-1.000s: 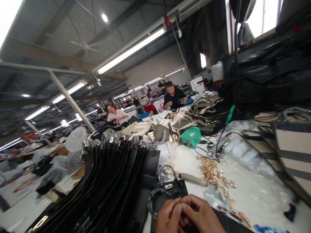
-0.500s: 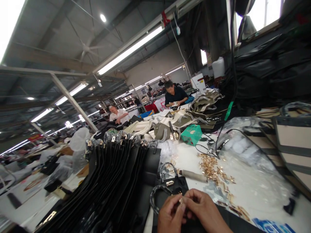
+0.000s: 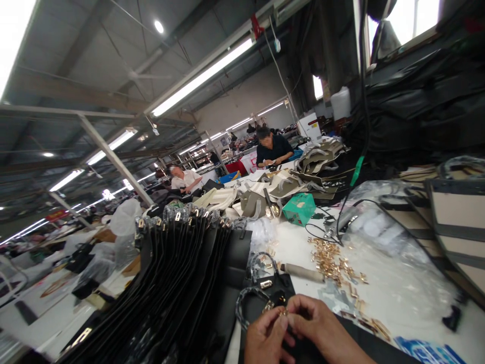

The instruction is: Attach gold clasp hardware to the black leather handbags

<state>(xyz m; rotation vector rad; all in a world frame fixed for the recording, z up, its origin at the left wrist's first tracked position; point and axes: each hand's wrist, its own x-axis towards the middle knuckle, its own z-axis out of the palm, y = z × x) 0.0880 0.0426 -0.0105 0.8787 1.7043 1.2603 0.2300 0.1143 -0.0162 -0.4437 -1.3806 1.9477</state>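
Observation:
At the bottom of the head view, my left hand [image 3: 266,336] and my right hand [image 3: 320,323] meet fingertip to fingertip. Pinched between them is a small gold metal fitting [image 3: 283,312], mostly hidden by the fingers. Below and around them lies a black bag panel [image 3: 287,284] with plastic-wrapped handles [image 3: 242,303]. A gold clasp plate [image 3: 265,284] shows on that panel just beyond my fingers. To the left stands a dense row of black bag panels [image 3: 178,273] with gold plates along their tops.
Loose gold fittings [image 3: 329,258] lie scattered on the white table [image 3: 382,298], near a tool with a wrapped grip [image 3: 303,272]. A green box [image 3: 299,209], clear plastic [image 3: 401,253] and a hanging cable [image 3: 364,101] are further off. Two people work beyond the stacked pieces.
My hands stay close together around the gold fitting, with slight finger shifts. More gold metal now shows just beside my left fingertips. The distant worker in dark clothing has lowered the hands slightly.

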